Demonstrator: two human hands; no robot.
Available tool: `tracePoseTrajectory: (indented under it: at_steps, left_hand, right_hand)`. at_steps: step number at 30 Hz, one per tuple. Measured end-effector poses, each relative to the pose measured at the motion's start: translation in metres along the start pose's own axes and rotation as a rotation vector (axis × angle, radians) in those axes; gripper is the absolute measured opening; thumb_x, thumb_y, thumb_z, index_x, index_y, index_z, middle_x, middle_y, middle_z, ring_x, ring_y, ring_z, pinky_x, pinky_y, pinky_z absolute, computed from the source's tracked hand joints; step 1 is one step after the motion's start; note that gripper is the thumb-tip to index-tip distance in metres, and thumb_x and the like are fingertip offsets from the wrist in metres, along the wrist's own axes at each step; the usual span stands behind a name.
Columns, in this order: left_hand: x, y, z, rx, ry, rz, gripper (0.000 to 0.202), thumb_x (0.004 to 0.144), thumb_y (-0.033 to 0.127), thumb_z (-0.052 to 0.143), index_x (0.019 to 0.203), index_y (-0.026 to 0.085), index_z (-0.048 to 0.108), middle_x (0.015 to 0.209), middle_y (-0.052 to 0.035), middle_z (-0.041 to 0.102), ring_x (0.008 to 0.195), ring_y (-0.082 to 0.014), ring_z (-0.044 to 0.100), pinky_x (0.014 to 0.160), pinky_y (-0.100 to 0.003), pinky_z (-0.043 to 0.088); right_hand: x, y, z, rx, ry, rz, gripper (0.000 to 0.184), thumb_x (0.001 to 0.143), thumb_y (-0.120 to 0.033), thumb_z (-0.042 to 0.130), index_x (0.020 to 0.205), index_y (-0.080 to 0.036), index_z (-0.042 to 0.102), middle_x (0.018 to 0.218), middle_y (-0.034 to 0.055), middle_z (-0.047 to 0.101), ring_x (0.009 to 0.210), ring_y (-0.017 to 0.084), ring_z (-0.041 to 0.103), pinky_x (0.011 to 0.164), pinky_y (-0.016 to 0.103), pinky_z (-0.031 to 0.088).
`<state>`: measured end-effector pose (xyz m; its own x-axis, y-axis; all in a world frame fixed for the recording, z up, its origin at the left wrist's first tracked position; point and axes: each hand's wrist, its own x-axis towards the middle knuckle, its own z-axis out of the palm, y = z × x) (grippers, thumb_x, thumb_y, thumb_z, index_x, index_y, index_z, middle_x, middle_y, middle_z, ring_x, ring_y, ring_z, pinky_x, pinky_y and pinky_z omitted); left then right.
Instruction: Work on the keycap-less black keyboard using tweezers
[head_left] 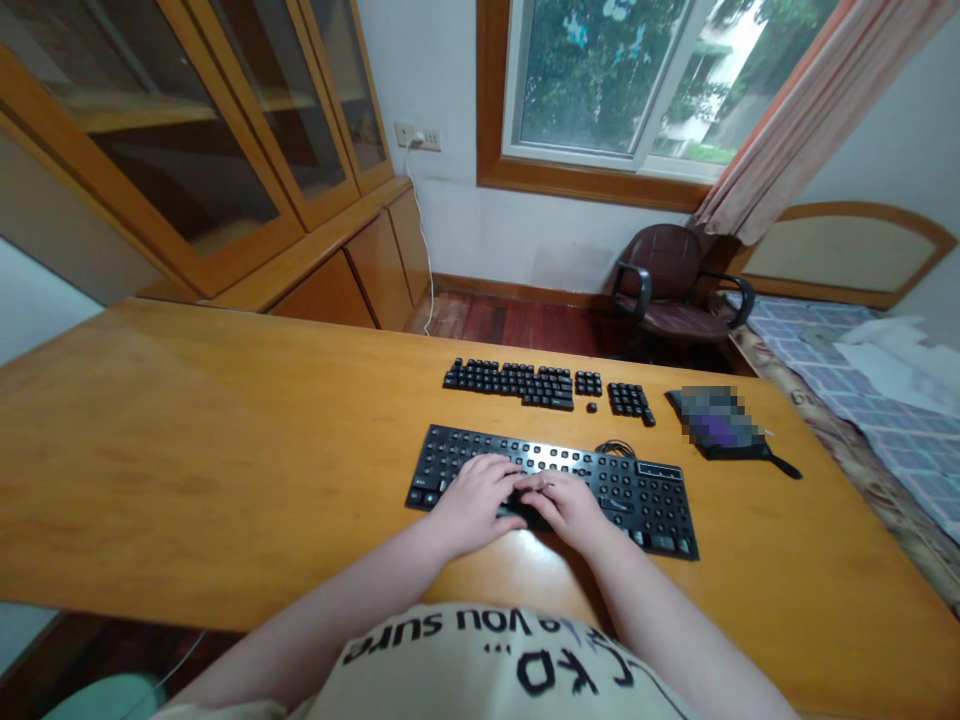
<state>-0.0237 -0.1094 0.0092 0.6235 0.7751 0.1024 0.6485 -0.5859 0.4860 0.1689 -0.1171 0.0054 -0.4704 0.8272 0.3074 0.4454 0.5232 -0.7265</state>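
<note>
A black keyboard (630, 515) lies on the desk in front of me, most of its keys stripped down to small stems. Several keycaps still sit along its bottom row. My left hand (480, 497) rests on the middle of the keyboard, palm down, with the fingers stretched out. Beside it, my right hand (562, 503) has its thumb and fingers drawn together over the lower middle keys; what is between them, if anything, is hidden. The fingertips of both hands nearly meet. Behind the keyboard, loose black keycaps (510, 380) lie in rows shaped like a keyboard layout.
The keyboard's coiled cable (616, 449) lies behind it. A dark pouch (724, 425) with a strap lies at the right of the wooden desk (225, 450). Beyond the desk stand an armchair (667, 270), a bed (885, 370) and a glass-fronted cabinet (300, 215).
</note>
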Motion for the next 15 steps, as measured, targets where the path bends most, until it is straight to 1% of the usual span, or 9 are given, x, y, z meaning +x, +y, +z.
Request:
tracePoseTrajectory:
  at_steps: [6, 11, 13, 15]
  left_hand:
    - [0.0015, 0.0018, -0.0007, -0.025, 0.009, -0.005, 0.049, 0.069, 0.044, 0.068, 0.113, 0.025, 0.056, 0.119, -0.0053, 0.056, 0.116, -0.0244, 0.043, 0.102, -0.041, 0.027]
    - [0.0014, 0.0018, -0.0019, -0.035, 0.016, 0.002, 0.047, 0.072, 0.047, 0.064, 0.113, 0.025, 0.057, 0.119, -0.0051, 0.056, 0.116, -0.0243, 0.043, 0.102, -0.040, 0.028]
    - [0.0016, 0.0017, -0.0019, -0.035, 0.020, 0.009, 0.048, 0.072, 0.046, 0.065, 0.113, 0.025, 0.056, 0.119, -0.0047, 0.056, 0.116, -0.0236, 0.043, 0.102, -0.039, 0.028]
    - [0.0017, 0.0015, -0.0019, -0.032, 0.020, 0.015, 0.049, 0.071, 0.045, 0.066, 0.114, 0.025, 0.056, 0.119, -0.0044, 0.056, 0.115, -0.0236, 0.043, 0.102, -0.040, 0.028]
  right_hand:
    - [0.0023, -0.0013, -0.0010, -0.035, -0.036, -0.013, 0.019, 0.086, -0.028, 0.052, 0.096, -0.026, 0.067, 0.095, 0.0049, 0.070, 0.086, 0.019, 0.064, 0.079, 0.035, 0.050]
    - [0.0010, -0.0020, -0.0013, -0.016, -0.067, -0.049, 0.018, 0.086, -0.026, 0.052, 0.093, -0.027, 0.068, 0.093, 0.0035, 0.071, 0.086, 0.018, 0.064, 0.079, 0.034, 0.050]
    - [0.0003, -0.0010, -0.0012, -0.010, -0.057, -0.056, 0.017, 0.086, -0.025, 0.053, 0.092, -0.027, 0.069, 0.092, 0.0033, 0.071, 0.086, 0.018, 0.064, 0.079, 0.033, 0.050]
    - [-0.0002, 0.0007, -0.0005, -0.017, -0.019, -0.052, 0.016, 0.086, -0.025, 0.053, 0.091, -0.025, 0.068, 0.092, 0.0040, 0.071, 0.086, 0.017, 0.065, 0.079, 0.033, 0.050]
